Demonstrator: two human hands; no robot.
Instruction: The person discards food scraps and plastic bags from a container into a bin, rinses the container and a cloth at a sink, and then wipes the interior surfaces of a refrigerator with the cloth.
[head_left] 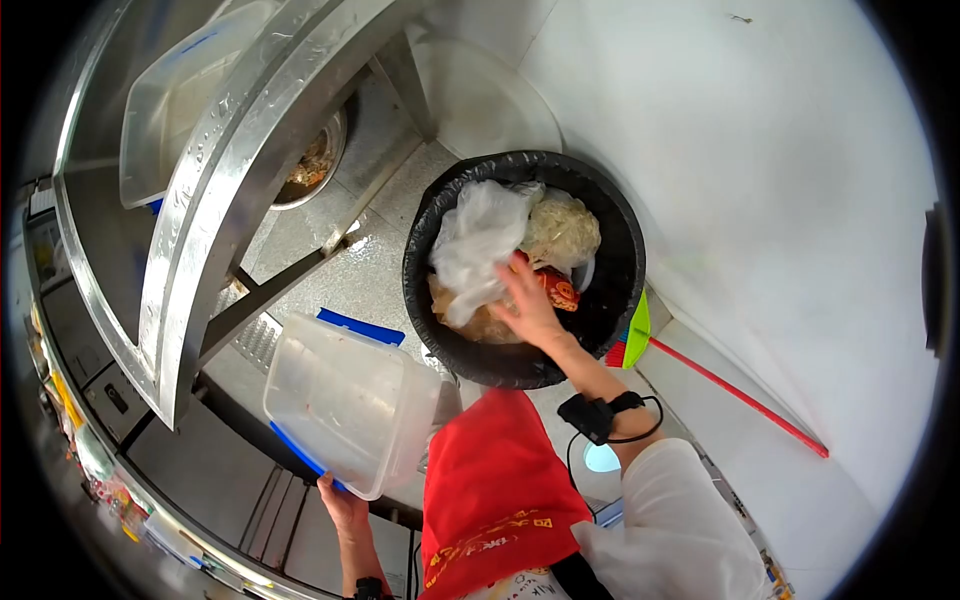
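My left hand [344, 505] grips a clear plastic storage box [345, 400] by its blue-clipped lower edge. The box is tilted, and its inside looks bare. Over the black-lined trash bin [625, 235] reaches my right hand [527, 305], fingers stretched out and apart, right at a crumpled white plastic bag [478, 235]. Beside that bag in the bin lie a translucent bag of pale scraps [562, 232], a red printed wrapper [556, 287] and a brownish bag [485, 325] partly under my hand.
A wet steel sink stand [225, 170] is on the left, with another clear box [180, 110] on it. Below stands a metal bowl [322, 165] of food scraps. A red-handled broom [740, 395] and green dustpan [637, 330] lean by the white wall [770, 180].
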